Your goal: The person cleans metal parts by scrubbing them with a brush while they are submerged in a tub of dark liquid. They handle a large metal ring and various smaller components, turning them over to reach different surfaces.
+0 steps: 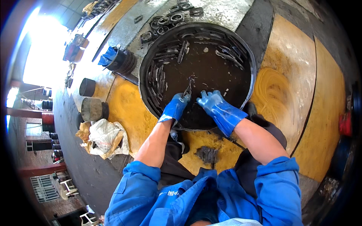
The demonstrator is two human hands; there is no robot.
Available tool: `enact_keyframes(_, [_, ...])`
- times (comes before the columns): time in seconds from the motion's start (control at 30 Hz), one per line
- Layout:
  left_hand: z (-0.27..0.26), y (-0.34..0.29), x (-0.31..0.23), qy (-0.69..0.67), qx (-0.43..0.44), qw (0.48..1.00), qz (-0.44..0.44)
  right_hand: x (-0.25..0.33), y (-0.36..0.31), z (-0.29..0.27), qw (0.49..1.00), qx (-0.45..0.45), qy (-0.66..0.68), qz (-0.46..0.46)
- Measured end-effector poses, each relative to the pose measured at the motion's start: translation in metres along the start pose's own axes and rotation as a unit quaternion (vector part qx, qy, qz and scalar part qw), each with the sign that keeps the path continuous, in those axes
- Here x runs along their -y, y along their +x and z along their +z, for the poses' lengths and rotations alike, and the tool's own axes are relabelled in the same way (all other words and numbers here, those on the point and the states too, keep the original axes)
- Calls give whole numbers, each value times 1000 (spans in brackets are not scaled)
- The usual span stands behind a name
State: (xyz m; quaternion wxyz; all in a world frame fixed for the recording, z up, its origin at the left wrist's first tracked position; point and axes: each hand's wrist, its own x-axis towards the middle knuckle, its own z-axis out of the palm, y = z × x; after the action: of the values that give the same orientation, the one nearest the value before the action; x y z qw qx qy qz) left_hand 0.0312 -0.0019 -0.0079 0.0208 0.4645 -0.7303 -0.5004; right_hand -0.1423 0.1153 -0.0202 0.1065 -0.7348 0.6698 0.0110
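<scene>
A large round dark basin (pixel 250 81) of murky brown liquid stands in front of me. My left hand (pixel 177 106), in a blue rubber glove, is closed on a dark, slender, wet piece (pixel 188 89) that points away from me over the liquid; its exact kind is unclear. To the right, my right hand (pixel 214 103) wears a matching glove. Its fingers are apart over the near part of the liquid, with nothing visible in them. Dark flat pieces (pixel 161 81) lean in rows along the basin's left wall, and more pieces (pixel 230 56) lie at the far right inside.
Dark ring-shaped parts (pixel 163 21) are heaped beyond the basin. At the left stand a black bucket (pixel 124 62) with blue material in it, an open can (pixel 91 108) and a crumpled white sack (pixel 107 137). Yellowish boards (pixel 283 101) cover the floor at right.
</scene>
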Motion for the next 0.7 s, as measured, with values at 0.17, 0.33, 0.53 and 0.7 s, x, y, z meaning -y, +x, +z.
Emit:
enact_keyframes(0.17, [11, 0, -16, 69, -23, 997, 33, -13, -22, 7, 990, -114, -46, -68])
enact_keyframes(0.33, [19, 22, -14, 118, -67, 991, 0, -15, -8, 4, 998, -44, -49, -19])
enact_keyframes(0.53, [29, 23, -18, 104, -105, 989, 21, -22, 2, 20, 976, -72, 190, 85])
enact_keyframes(0.7, [26, 23, -4, 113, -132, 983, -54, -7, 17, -3, 954, 14, 260, 152])
